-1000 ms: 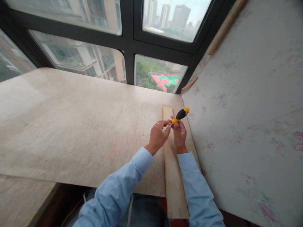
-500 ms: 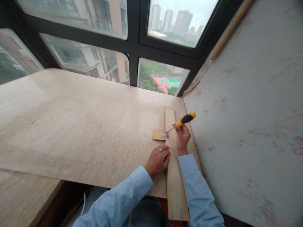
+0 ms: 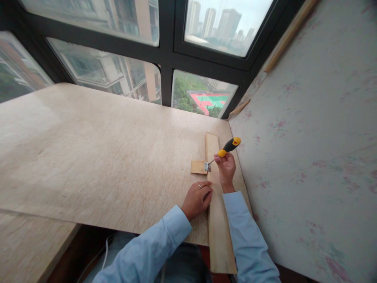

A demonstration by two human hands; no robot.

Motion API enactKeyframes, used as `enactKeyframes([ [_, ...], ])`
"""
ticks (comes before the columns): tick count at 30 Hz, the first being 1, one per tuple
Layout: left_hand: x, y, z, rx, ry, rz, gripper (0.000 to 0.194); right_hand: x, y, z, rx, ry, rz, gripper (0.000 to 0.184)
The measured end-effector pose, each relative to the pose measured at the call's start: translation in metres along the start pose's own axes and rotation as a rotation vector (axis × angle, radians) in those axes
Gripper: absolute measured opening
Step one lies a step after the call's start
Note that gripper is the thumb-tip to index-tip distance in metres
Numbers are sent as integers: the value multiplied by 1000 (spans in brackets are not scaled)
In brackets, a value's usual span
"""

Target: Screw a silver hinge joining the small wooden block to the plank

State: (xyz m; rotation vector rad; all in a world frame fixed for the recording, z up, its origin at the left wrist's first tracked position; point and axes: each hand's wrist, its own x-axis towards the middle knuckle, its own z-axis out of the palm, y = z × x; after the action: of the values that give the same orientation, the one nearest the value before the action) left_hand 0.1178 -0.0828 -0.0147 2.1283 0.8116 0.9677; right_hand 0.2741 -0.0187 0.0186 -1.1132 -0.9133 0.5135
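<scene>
My right hand [image 3: 226, 171] pinches a yellow-and-black screwdriver [image 3: 229, 147] near the front of its handle. The shaft slants down to the left, its tip at a small metal hinge [image 3: 207, 166]. That hinge lies across the joint between a long pale wooden board [image 3: 219, 232] and a small square wooden piece [image 3: 198, 167] on the board's left. Just below, my left hand [image 3: 196, 200], with a ring on one finger, is closed at the board's left edge, its fingertips on the wood. What its thumb does underneath is hidden.
The board lies on a beige marble-patterned ledge [image 3: 103, 157] and sticks out past its front edge. A flowered wall [image 3: 294, 157] rises close on the right. Dark-framed windows [image 3: 167, 59] stand behind. A white cable [image 3: 105, 251] hangs below at the front left.
The screwdriver handle has tipped slightly and turned, its end now a little further left and higher. My right fingers have shifted on it. My left hand keeps its place on the board.
</scene>
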Motion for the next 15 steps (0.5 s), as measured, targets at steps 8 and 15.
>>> enactKeyframes([
  [8,0,2,-1,7,-10,-22,15,1,1,-3,-71,67,16,31],
  [15,0,2,-2,-3,-22,-36,15,-3,-2,1,-3,34,-18,40],
])
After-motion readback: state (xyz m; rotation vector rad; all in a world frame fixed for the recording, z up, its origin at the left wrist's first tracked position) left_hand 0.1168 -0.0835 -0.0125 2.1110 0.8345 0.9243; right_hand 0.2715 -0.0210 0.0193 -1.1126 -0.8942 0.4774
